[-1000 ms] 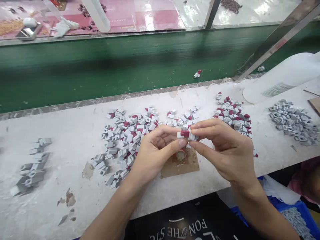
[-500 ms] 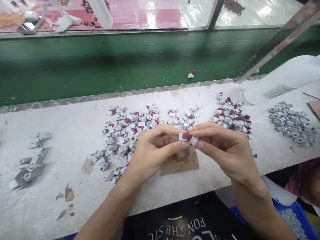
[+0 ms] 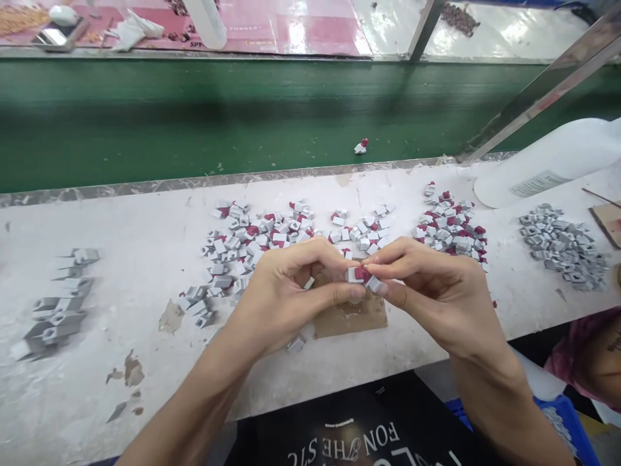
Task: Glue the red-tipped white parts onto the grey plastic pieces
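Observation:
A small grey-and-red piece [image 3: 361,275] is pinched between both hands over a brown cardboard square [image 3: 350,317]. My left hand [image 3: 295,285] grips its left, pale grey end between thumb and fingers. On the right end, the thumb and fingertips of my right hand [image 3: 427,285] are closed. Behind my hands lies a wide pile of grey-and-red pieces [image 3: 252,243]. Another grey-and-red pile [image 3: 451,223] sits beyond my right hand. My fingertips partly cover the held piece.
Plain grey pieces lie in a heap [image 3: 565,246] at right and in a cluster [image 3: 61,310] at left. A white bottle [image 3: 548,162] lies at back right. A green belt [image 3: 194,123] runs behind the table. A person's arm and a blue crate [image 3: 563,421] are at lower right.
Both hands stay closed on the piece, which sits slightly lower in view. The small piece on the green belt has shifted left.

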Tool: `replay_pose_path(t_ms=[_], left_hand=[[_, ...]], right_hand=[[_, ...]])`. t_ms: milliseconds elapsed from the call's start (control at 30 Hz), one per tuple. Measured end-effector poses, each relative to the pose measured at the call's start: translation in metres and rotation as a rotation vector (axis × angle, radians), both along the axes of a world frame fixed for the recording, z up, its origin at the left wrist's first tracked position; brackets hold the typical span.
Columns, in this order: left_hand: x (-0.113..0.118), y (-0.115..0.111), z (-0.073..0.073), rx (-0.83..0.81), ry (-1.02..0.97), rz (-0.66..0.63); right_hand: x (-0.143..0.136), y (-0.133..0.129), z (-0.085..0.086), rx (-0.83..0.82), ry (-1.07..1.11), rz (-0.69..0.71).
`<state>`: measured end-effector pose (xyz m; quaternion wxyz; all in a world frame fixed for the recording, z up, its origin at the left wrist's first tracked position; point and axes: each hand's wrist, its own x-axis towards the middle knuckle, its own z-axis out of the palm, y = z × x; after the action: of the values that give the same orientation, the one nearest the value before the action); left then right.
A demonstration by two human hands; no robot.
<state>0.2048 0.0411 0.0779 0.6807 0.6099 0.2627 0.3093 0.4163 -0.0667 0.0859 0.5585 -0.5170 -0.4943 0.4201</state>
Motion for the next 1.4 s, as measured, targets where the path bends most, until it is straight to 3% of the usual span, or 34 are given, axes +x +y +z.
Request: replay_pose_path(t_ms=[133,233,333,433,533,667,833,1000,1200,1300,1400], left_hand=[[-0.006,0.015,-0.001,0.099,0.017,0.012],[-0.01,0.043,0.0,0.271,0.168,0.095],[-0.009,0.084,-0.001,0.32,0.326,0.284],[-0.002,0.126,-0.005,0.279,0.439,0.423],[0.009,0.16,-0.01,0.195,0.553,0.483],[0.019,0.195,-0.024,0.093,0.608,0.508],[0.015,0.225,-0.041,0.035,0.612,0.514],[0.0,0.237,-0.048,0.058,0.64,0.525],[-0.005,0.244,-0.052,0.136,0.71,0.499],[-0.002,0.235,-0.044,0.191,0.763,0.547],[-0.003,0.197,-0.024,0.285,0.773,0.588]], right_hand=[[0.002,0.025,-0.001,0.035,0.019,0.104],[0.018,0.07,-0.005,-0.001,-0.167,0.177],[0.044,0.136,-0.015,-0.16,-0.549,-0.056],[0.065,0.204,-0.032,-0.247,-0.706,-0.235],[0.07,0.253,-0.05,-0.266,-0.735,-0.255],[0.061,0.28,-0.063,-0.266,-0.723,-0.201],[0.054,0.262,-0.053,-0.274,-0.603,-0.179],[0.058,0.201,-0.039,-0.349,-0.447,-0.105],[0.052,0.142,-0.041,-0.387,-0.176,-0.055],[0.043,0.124,-0.042,-0.344,-0.064,-0.06],[0.032,0.103,-0.04,-0.291,-0.023,-0.09]])
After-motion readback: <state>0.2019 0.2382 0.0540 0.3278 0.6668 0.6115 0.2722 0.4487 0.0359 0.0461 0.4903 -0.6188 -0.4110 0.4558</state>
